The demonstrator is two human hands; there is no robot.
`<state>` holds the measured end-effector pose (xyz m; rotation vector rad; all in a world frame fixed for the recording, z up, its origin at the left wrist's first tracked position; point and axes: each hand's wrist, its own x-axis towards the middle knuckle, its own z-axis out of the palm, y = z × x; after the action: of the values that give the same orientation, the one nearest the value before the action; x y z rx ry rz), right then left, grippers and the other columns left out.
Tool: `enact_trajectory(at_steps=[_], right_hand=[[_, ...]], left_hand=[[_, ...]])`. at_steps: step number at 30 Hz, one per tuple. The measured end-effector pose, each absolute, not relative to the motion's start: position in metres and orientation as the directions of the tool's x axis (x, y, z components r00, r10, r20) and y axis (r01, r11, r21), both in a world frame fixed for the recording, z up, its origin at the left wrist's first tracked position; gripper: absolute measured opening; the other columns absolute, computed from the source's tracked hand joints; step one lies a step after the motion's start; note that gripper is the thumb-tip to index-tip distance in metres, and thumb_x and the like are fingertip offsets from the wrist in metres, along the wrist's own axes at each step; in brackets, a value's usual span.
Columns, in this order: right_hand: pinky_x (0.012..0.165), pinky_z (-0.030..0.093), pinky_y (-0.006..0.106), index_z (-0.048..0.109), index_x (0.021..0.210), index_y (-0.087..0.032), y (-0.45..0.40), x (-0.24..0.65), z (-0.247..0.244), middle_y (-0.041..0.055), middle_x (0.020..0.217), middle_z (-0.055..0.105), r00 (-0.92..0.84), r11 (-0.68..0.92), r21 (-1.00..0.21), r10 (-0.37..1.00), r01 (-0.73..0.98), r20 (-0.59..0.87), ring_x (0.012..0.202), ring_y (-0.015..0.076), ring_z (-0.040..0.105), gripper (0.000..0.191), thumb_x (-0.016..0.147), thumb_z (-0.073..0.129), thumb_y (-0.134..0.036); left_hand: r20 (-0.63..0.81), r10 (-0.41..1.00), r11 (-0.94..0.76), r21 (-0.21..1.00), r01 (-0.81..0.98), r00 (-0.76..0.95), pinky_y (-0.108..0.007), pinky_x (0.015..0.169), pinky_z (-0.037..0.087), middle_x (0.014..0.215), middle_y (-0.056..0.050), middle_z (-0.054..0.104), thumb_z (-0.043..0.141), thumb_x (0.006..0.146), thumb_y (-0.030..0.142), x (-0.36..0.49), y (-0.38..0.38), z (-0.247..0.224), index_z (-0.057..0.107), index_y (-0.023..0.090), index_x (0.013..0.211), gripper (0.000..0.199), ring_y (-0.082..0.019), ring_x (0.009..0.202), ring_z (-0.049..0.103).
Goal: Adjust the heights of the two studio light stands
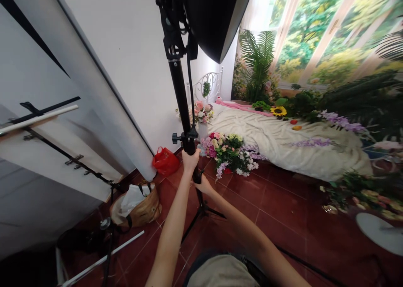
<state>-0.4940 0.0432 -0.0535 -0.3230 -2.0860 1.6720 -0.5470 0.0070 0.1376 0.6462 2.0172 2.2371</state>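
Note:
A black light stand (180,96) rises in front of me, its tripod legs spread on the floor. My left hand (190,159) is wrapped round the pole just below a collar with a side knob (176,138). Lower down, my right hand (204,184) grips the same pole by a second collar (197,177); its fingertips are partly hidden. On top of the stand sits a large black lamp head (209,18), cut off by the upper edge of the view. A cable hangs down beside the pole.
A bed with a cream blanket (267,131), flowers and fruit stands behind the stand. Bouquets (231,152) rest near its foot. A red bag (166,161) and a straw bag (143,207) lie left. A white pole (103,259) and a cable (308,266) cross the tiled floor.

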Motion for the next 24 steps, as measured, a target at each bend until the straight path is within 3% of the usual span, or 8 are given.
enact_trajectory(at_steps=[4,8,13,16,21,24], right_hand=[[0.078,0.053,0.039,0.058,0.105,-0.017,0.060,-0.488,-0.038,0.0050,0.093,0.066,-0.921,0.103,-0.991,0.371,-0.088,0.120,0.089,0.0216,0.062,0.055,0.062,0.075,-0.046],[0.078,0.053,0.033,0.051,0.119,-0.017,0.079,-0.484,-0.027,0.0074,0.102,0.065,-0.927,0.008,-0.999,0.373,-0.047,0.047,0.089,0.0182,0.063,0.071,0.059,0.079,-0.042],[0.077,0.053,0.032,0.058,0.112,-0.013,0.091,-0.484,-0.018,0.0089,0.100,0.065,-0.969,0.166,-0.985,0.245,0.050,-0.008,0.084,0.0174,0.063,0.057,0.069,0.070,-0.049],[0.079,0.051,0.034,0.058,0.114,-0.012,0.094,-0.484,-0.014,0.0095,0.101,0.065,-0.970,0.244,-0.968,0.241,0.061,0.000,0.084,0.0184,0.062,0.057,0.072,0.066,-0.051],[0.086,0.048,0.036,0.059,0.117,-0.019,0.103,-0.482,-0.019,0.0082,0.114,0.063,-0.970,0.165,-0.983,0.240,0.085,-0.044,0.096,0.0190,0.061,0.051,0.089,0.038,-0.056],[0.091,0.045,0.036,0.062,0.111,-0.020,0.109,-0.482,-0.027,0.0070,0.113,0.063,-0.963,0.222,-0.971,0.267,0.091,-0.030,0.101,0.0194,0.059,0.046,0.092,0.032,-0.050]], left_hand=[[0.275,0.288,-0.156,0.958,0.239,-0.917,-0.018,0.036,0.030,0.039,0.005,0.043,0.063,0.060,0.022,-0.545,0.009,0.154,0.046,0.016,0.048,0.022,-0.006,0.034,0.040],[0.286,0.311,-0.168,0.955,0.243,-0.907,-0.017,0.037,0.030,0.039,0.005,0.042,0.063,0.061,0.022,-0.545,0.009,0.161,0.044,0.017,0.046,0.024,-0.005,0.034,0.038],[0.251,0.312,-0.153,0.965,0.212,-0.916,-0.018,0.039,0.030,0.039,0.004,0.043,0.064,0.060,0.019,-0.545,0.009,0.162,0.045,0.017,0.046,0.024,-0.006,0.035,0.039],[0.256,0.314,-0.156,0.964,0.216,-0.914,-0.018,0.038,0.029,0.038,0.004,0.042,0.063,0.060,0.019,-0.544,0.009,0.163,0.045,0.017,0.045,0.023,-0.006,0.034,0.038],[0.275,0.332,-0.140,0.960,0.241,-0.902,-0.019,0.038,0.030,0.039,0.005,0.042,0.061,0.061,0.021,-0.544,0.007,0.160,0.045,0.017,0.047,0.022,-0.006,0.035,0.039],[0.278,0.319,-0.130,0.960,0.248,-0.906,-0.019,0.038,0.029,0.038,0.005,0.042,0.061,0.060,0.020,-0.543,0.007,0.158,0.044,0.018,0.046,0.022,-0.006,0.034,0.038]])
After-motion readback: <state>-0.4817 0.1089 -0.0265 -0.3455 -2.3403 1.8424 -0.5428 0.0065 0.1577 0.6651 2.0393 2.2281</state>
